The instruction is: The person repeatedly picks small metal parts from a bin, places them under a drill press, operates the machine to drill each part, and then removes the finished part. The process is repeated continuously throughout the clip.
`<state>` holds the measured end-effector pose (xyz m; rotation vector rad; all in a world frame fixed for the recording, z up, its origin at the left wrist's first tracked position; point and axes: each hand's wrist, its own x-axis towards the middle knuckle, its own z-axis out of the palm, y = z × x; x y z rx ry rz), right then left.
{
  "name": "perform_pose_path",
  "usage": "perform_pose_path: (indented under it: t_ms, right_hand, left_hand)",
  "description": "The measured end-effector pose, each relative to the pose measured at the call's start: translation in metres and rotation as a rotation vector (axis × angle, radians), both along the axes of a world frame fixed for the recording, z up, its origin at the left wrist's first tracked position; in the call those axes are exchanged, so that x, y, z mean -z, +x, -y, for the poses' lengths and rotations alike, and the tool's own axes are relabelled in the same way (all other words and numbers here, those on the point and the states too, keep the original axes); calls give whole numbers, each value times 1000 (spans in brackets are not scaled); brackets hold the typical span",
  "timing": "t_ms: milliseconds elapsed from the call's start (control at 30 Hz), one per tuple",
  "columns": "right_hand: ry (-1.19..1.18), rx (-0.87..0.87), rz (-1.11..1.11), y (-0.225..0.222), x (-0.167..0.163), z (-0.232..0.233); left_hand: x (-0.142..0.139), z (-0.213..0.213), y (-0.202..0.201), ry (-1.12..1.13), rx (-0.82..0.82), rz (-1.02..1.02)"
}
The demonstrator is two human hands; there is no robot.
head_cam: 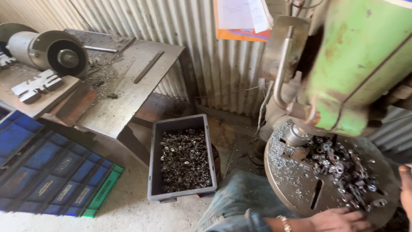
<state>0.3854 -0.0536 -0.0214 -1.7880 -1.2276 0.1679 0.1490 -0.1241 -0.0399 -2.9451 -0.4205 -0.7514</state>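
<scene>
My left hand (339,220), a bracelet on its wrist, lies flat on the near edge of a round steel machine table (296,184), fingers pointing right toward a heap of small metal nuts (343,167). Nothing shows in its grasp. Only a sliver of my right hand (405,189) appears at the frame's right edge, beside the same heap. A fixture with a shiny spindle (296,135) stands on the table under a green drilling machine (360,64). Metal chips are scattered over the table.
A grey plastic bin (155,163) of similar nuts sits on the floor left of my jeans-clad knee (240,202). Further left are blue crates (43,172), a steel bench (128,86) with a grinder (47,49), and a corrugated wall (206,51) behind.
</scene>
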Motion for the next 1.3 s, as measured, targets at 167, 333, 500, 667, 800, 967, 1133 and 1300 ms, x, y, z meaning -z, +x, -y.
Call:
perform_pose_path:
  t_ms: [167,333,500,667,800,967,1133,1300]
  right_hand:
    - [-186,126,-40,1,-9,4]
    - [96,30,113,1,-3,10]
    - [223,-18,80,13,5,17]
    - [299,-77,-44,17,4,20]
    - [346,-141,-222,13,-3,21]
    - [394,-247,-521,7,-13,20]
    - [425,-355,-848,6,-18,16]
    - [424,-388,-1044,13,-11,15]
  left_hand:
    - [-36,-19,28,3,-68,0]
    - [-31,-31,18,-38,-73,72]
    - [-2,-30,2,-162,-73,-11]
    - [15,-26,-20,-215,-41,102]
    - [10,-28,-33,-357,-157,182]
    - [-5,-27,-42,-505,-140,343]
    - [0,-11,-39,-1157,-157,1043]
    - [32,-27,-67,-1674,-268,1628]
